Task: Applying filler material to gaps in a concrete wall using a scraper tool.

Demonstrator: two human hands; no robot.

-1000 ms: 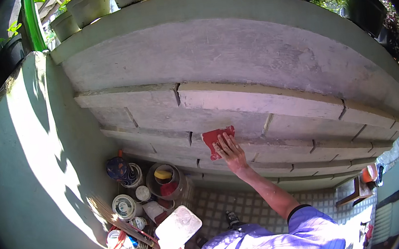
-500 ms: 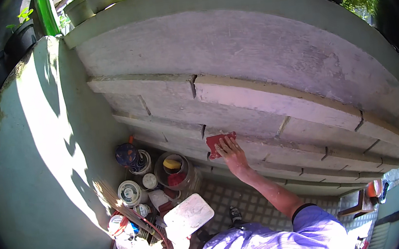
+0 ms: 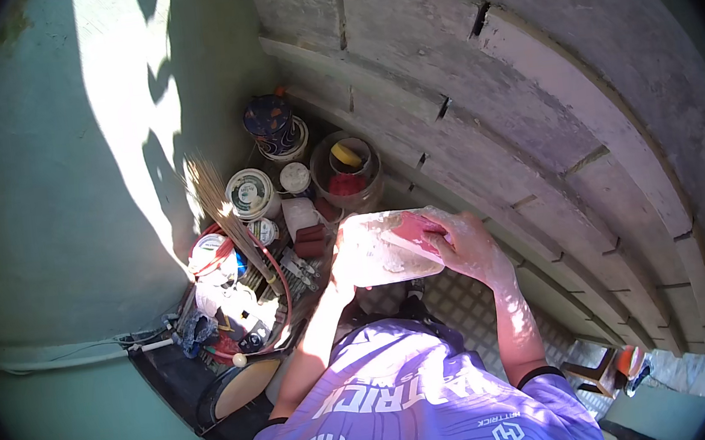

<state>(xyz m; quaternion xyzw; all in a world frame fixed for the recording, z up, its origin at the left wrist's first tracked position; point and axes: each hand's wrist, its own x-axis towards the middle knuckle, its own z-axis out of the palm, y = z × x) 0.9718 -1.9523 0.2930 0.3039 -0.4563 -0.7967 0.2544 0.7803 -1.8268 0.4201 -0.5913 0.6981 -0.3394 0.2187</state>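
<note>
Left hand (image 3: 343, 274) grips white board (image 3: 381, 249); right hand (image 3: 467, 247) clamps red trowel (image 3: 416, 228); clear tub (image 3: 347, 169) holds yellow, red items.

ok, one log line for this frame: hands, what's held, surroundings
left hand: holds white board from below | right hand: red pad pressed on board | near: paint tins, broom, stepped grey wall

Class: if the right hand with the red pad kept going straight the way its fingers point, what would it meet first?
Probably the white board that the left hand holds: the right hand already presses the red pad onto it, though depth is unclear.
</note>
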